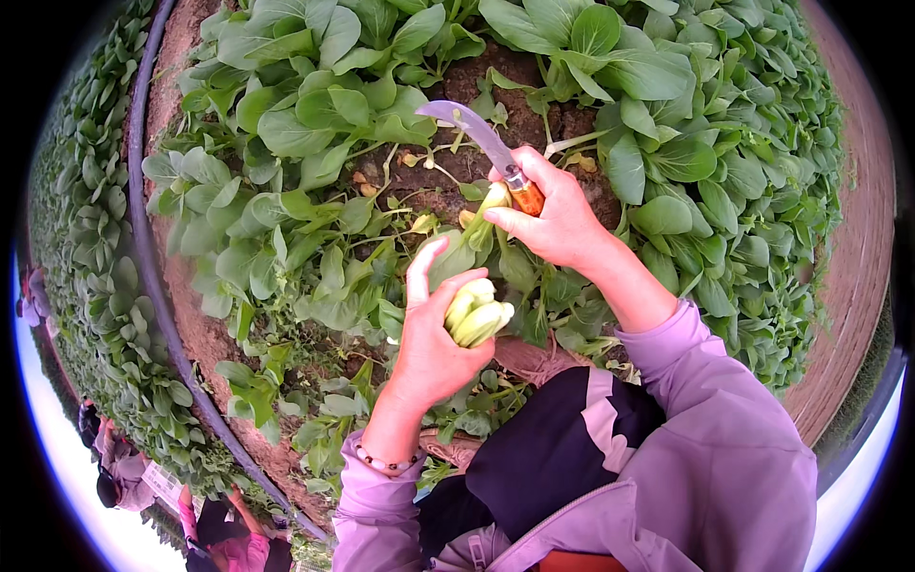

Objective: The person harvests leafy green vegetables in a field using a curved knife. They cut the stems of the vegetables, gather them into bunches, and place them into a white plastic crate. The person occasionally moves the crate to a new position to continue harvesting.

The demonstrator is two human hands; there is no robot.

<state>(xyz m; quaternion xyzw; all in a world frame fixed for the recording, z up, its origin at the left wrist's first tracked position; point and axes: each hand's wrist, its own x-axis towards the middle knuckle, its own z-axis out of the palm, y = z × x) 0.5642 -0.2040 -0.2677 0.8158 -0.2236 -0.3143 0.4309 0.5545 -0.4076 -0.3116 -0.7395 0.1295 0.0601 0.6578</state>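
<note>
My left hand point(436, 336) is closed around several pale green leafy-vegetable heads point(477, 314), their cut bases facing up and right. A little above it, my right hand point(550, 207) grips a curved sickle knife point(475, 132) by its orange-brown handle, the blade pointing up and left. The same hand also pinches the base of another green plant point(477, 227) between thumb and handle; its leaves hang down towards my left hand. Beneath both hands lie leafy green plants and cut stalks on brown soil point(457, 171).
Dense leafy greens point(722, 171) grow at the right and top. A dark hose point(161, 300) curves along a soil strip at the left, with another planted row beyond. Several people work at the lower left, one in a pink top point(239, 550). Bare ground point(851, 250) borders the far right.
</note>
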